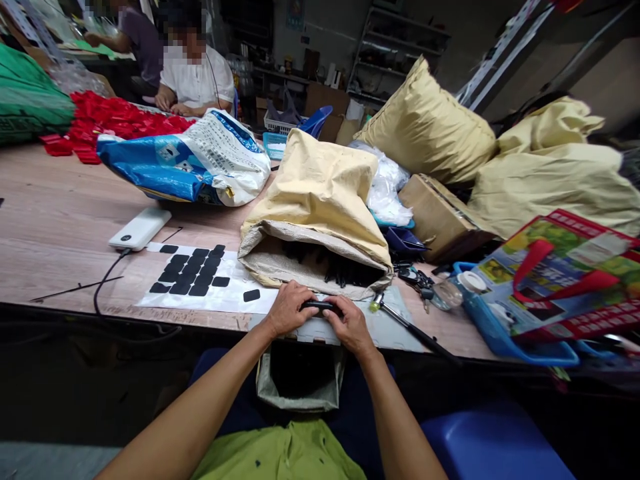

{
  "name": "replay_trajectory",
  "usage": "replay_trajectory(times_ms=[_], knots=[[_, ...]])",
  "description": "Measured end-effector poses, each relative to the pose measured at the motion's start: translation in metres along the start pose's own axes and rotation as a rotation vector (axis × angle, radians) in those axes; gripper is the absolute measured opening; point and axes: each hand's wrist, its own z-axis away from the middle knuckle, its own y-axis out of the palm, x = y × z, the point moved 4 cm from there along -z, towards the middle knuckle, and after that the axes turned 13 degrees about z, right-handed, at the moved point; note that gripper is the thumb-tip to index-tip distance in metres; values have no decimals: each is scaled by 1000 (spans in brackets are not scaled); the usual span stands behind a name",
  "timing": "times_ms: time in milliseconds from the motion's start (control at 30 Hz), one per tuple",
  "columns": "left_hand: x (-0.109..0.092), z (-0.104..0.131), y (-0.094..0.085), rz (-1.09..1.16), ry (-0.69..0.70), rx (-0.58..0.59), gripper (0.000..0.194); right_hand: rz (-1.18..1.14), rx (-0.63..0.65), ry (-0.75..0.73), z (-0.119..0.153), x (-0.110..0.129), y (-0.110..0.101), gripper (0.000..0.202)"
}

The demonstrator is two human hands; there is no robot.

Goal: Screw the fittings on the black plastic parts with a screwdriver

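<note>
Between my two hands, at the table's front edge, is a small black piece (316, 305). My left hand (291, 308) has its fingers closed on the piece's left end, and my right hand (346, 321) grips its right end. Just beyond them lies a yellow woven sack (320, 180), its mouth facing me, with dark pieces inside. Left of my hands, black rounded pads (193, 270) lie in rows on a white sheet (240, 277). Below the table edge an open bag (300, 400) hangs or rests at my lap; its inside is dark.
A hammer-like tool (410, 327) lies to the right, near a blue tray (540, 353) and a colourful bag (555, 280). A white power bank (140, 229) and a blue-white sack (185, 160) are at left. Two people sit beyond red pieces (115, 123).
</note>
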Motion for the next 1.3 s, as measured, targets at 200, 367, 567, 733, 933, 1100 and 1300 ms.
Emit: replay_trajectory(times_ms=[200,367,567,733,933,1100,1300], knots=[[0,0,0,18,5,-2,16,4,10,-4,-1,3,-1,19],[0,0,0,22,8,-15,17,12,3,-7,0,1,-1,18],[4,0,3,-2,3,-1,18,136,-2,-48,0,8,1,17],[7,-1,6,-36,-6,36,18,261,-5,-83,-1,15,9,17],[9,-1,5,6,-29,47,19,248,-35,-98,-6,21,12,19],[7,-1,0,84,-36,48,26,71,-13,-82,-4,19,7,13],[3,-1,-3,90,-24,74,42,-46,-30,-26,-3,17,6,19]])
